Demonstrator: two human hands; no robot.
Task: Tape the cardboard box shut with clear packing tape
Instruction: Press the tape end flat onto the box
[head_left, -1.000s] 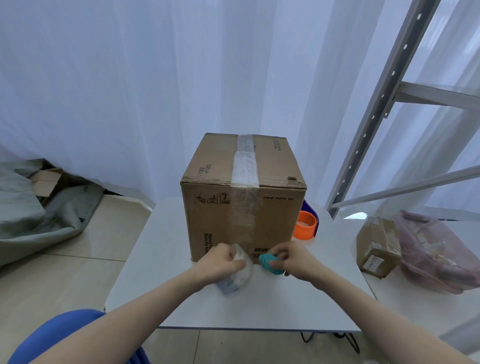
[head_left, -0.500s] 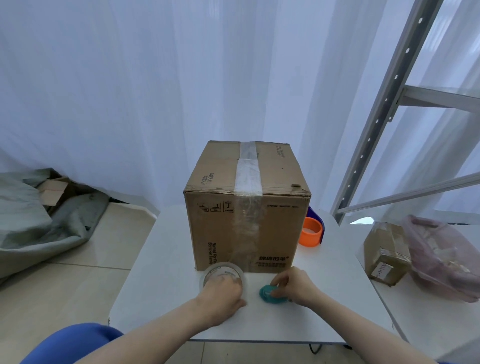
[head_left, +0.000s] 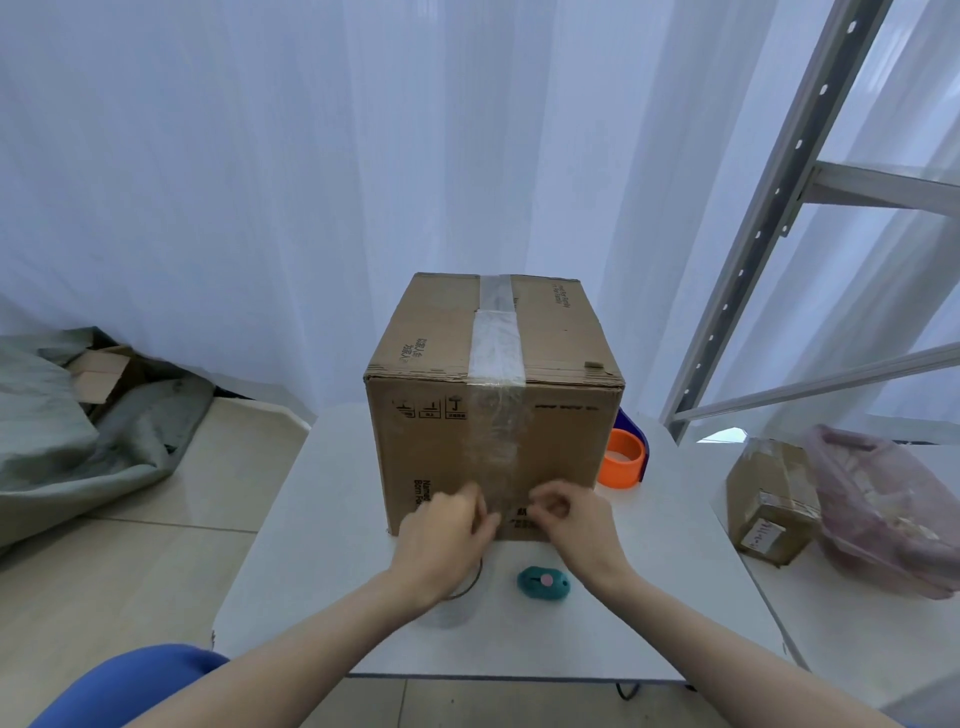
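One cardboard box (head_left: 493, 405) sits mid-bench (head_left: 322, 519), one clear tape strip (head_left: 496, 395) down its front. Left hand (head_left: 441, 530) and right hand (head_left: 571, 519) press curled fingers against the strip's lower end. One teal cutter (head_left: 544, 583) lies near the front edge; one orange ring (head_left: 621, 462) right of the box.

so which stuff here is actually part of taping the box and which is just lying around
In the job:
- cardboard box
- clear tape strip over its top seam and down the front
- clear tape roll, mostly hidden under the left hand
- teal cutter
- right hand

Lying about:
- orange tape roll
- small parcel
- pink plastic bag
- grey cloth
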